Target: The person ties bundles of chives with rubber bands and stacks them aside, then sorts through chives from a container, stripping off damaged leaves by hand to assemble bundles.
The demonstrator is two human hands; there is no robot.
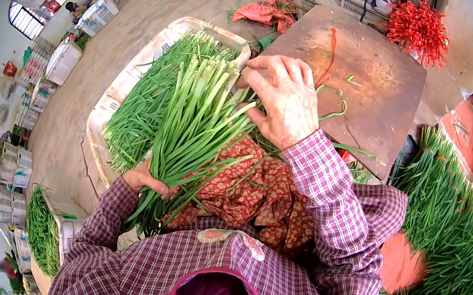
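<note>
My left hand (148, 179) is closed around the leafy lower end of a loose bunch of garlic chives (198, 116), whose pale stem ends point away from me. Beside those stems is my right hand (285, 96), fingers curved and thumb apart from the forefinger. The thumb tip lies close to the stalks; whether it touches them I cannot tell. Beneath and left of the bunch, more chives (147, 101) fill a whitish plastic crate (110, 86). A red flowered cloth (266, 196) covers my lap.
A brown board (359, 87) at front right carries a red tie (331, 54) and leaf scraps. Behind it hangs a cluster of red ties (418, 31). Tied chive bundles (447, 214) are stacked on my right. Another crate of greens (43, 234) stands at left.
</note>
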